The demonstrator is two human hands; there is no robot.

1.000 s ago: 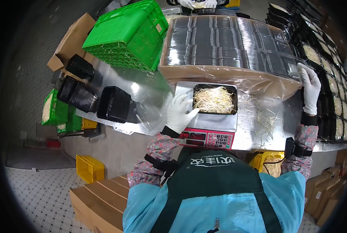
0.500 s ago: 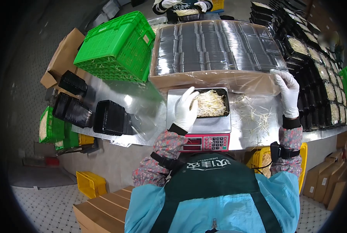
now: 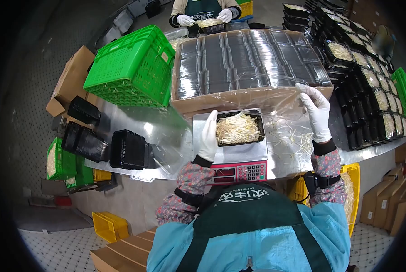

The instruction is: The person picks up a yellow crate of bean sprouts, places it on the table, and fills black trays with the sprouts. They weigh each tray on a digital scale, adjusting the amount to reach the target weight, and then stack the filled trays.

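Observation:
A black tray of bean sprouts (image 3: 238, 128) sits on the scale (image 3: 230, 156), whose red panel faces me. My left hand (image 3: 208, 138), white-gloved, lies along the tray's left side with fingers stretched and holds nothing. In front of the cardboard box (image 3: 253, 96), my right hand (image 3: 317, 113) pinches a thin clear plastic lid (image 3: 275, 81). Its outline blends with the clear film over the box edge. Packed in the box are rows of stacked clear lids (image 3: 239, 59).
Loose sprouts (image 3: 296, 138) are strewn right of the scale. A green crate (image 3: 125, 68) and empty black trays (image 3: 129, 149) stand to the left. Filled trays (image 3: 380, 104) are stacked at the right. Across the table, a person's gloved hands (image 3: 184, 20) hold another sprout tray.
My right hand has moved left and away from the box's right corner, bringing the clear lid along. My left hand has shifted from the tray's top edge to its left side, fingers straighter.

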